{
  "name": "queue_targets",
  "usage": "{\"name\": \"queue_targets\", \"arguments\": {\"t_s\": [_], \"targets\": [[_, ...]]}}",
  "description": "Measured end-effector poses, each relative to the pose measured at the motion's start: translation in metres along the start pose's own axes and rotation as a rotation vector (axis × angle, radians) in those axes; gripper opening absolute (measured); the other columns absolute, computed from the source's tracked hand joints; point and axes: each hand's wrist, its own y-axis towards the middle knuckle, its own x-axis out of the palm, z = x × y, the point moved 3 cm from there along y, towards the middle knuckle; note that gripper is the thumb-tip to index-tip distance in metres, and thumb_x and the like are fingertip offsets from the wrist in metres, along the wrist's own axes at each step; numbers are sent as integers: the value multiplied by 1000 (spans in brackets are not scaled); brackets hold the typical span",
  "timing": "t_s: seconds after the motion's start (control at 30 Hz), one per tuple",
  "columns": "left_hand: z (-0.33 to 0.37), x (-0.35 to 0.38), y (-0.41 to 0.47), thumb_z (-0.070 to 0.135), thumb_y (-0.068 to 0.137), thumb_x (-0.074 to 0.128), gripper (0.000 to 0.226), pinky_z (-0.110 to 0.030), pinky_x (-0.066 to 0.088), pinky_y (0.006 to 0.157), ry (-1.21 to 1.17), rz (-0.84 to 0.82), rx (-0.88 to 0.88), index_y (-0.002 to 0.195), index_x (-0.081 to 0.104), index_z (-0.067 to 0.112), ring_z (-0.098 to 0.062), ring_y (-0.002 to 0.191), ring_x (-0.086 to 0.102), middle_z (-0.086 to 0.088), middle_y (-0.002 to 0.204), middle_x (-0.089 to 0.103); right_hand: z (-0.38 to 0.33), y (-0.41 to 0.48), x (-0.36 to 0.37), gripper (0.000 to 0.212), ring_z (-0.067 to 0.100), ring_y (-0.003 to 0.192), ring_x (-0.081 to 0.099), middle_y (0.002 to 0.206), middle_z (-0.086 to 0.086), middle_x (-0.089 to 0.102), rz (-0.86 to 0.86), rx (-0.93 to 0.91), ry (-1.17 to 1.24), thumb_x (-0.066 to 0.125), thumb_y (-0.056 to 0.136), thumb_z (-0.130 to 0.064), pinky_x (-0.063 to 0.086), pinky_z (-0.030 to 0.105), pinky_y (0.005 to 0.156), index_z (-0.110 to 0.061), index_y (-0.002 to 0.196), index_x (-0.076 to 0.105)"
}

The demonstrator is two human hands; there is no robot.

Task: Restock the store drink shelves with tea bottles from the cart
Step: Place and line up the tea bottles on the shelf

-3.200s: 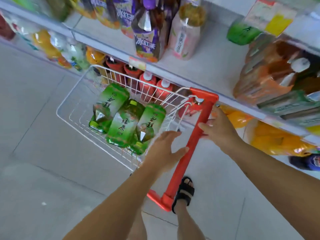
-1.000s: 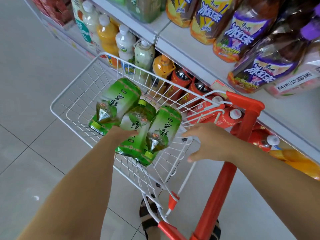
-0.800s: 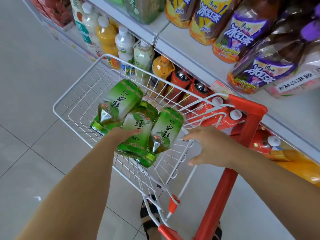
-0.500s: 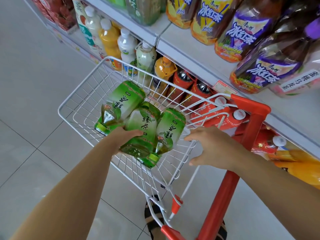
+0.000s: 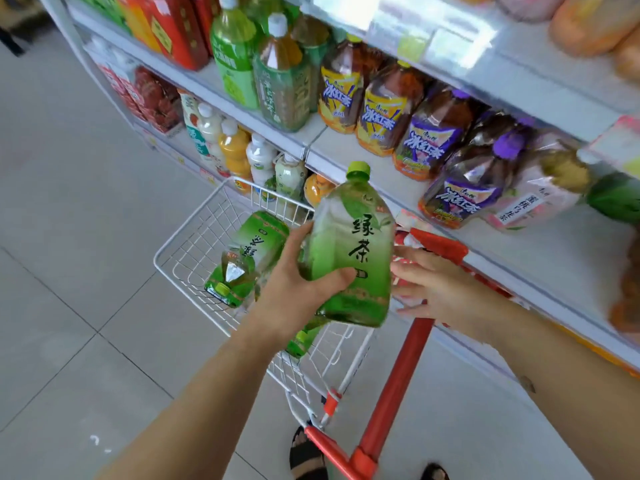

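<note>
My left hand (image 5: 294, 292) grips a large green tea bottle (image 5: 349, 251) around its lower body and holds it upright above the white wire cart (image 5: 194, 244). Its green cap points up toward the shelf. My right hand (image 5: 433, 289) hovers open just right of the bottle, over the cart's red handle (image 5: 440, 245), fingers spread, holding nothing. A second green tea bottle (image 5: 249, 254) lies in the cart with its cap toward me. Part of a third bottle (image 5: 301, 341) shows under the held one.
Store shelves (image 5: 408, 174) run along the right, packed with large iced-tea bottles with yellow and purple labels and green tea bottles (image 5: 280, 81). Smaller white and orange bottles (image 5: 242, 150) stand on the lower shelf behind the cart. Grey tiled floor lies to the left.
My left hand has lifted the middle green tea bottle out of the cart and turned it upright. My right hand has come off the cart rim and opened beside the bottle.
</note>
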Motion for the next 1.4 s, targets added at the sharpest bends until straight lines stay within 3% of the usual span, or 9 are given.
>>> {"name": "queue_targets", "arguments": {"t_s": [0.13,0.27,0.37,0.47,0.6,0.77,0.9,1.1,1.4], "targets": [[30,68,-26,6,76,76,75,-34,58,75,-36,-198,48,134,37,34,-18,86,72,3,96,74,-9,-56,-18,93,27,114,60,125,8,63,-139,-106,332,87,51,-50,54,42,87,-18,130,53],[18,140,-45,17,78,76,74,-40,55,87,26,-311,22,133,33,39,-18,92,70,3,100,73,17,-102,-62,91,29,106,65,119,12,66,-10,-110,506,89,44,-46,58,36,74,-14,124,60],[-3,194,-53,22,81,73,62,-20,55,80,77,-366,12,125,37,47,-6,92,68,14,102,68,52,-131,-101,80,30,106,65,118,12,66,79,-93,538,82,55,-44,57,40,77,-15,125,58],[-24,248,-49,15,84,69,55,-13,53,68,115,-395,1,122,39,42,2,83,67,14,99,65,81,-149,-147,61,30,104,66,116,11,68,234,-124,500,70,68,-33,53,47,87,-15,125,57],[-49,304,-17,18,86,67,40,-25,56,80,158,-371,49,114,49,40,-6,91,68,5,107,68,99,-148,-202,46,21,93,70,109,7,70,471,-236,400,72,75,-19,59,38,74,-17,119,58],[-60,337,34,19,89,64,39,-25,55,83,237,-403,152,125,50,26,-10,97,67,3,111,68,104,-118,-256,68,11,95,68,108,-5,69,669,-368,100,84,60,-38,56,40,84,-28,120,54],[-73,354,77,36,84,68,52,-41,52,93,304,-418,250,132,47,35,-18,112,61,-1,128,58,108,-94,-282,71,8,98,66,110,-8,68,738,-519,40,86,63,-25,55,40,88,-25,124,51],[-91,375,124,17,91,62,49,-33,51,94,286,-419,465,136,44,22,-14,113,59,3,123,61,122,-57,-311,88,9,109,61,118,-12,64,860,-692,30,85,50,-47,52,43,92,-37,128,45],[-113,393,176,15,88,63,46,-11,44,87,340,-431,845,130,46,25,5,107,57,14,120,60,149,-5,-337,87,8,111,60,118,-14,64,919,-945,-8,80,62,-37,50,44,94,-36,137,37]]}}
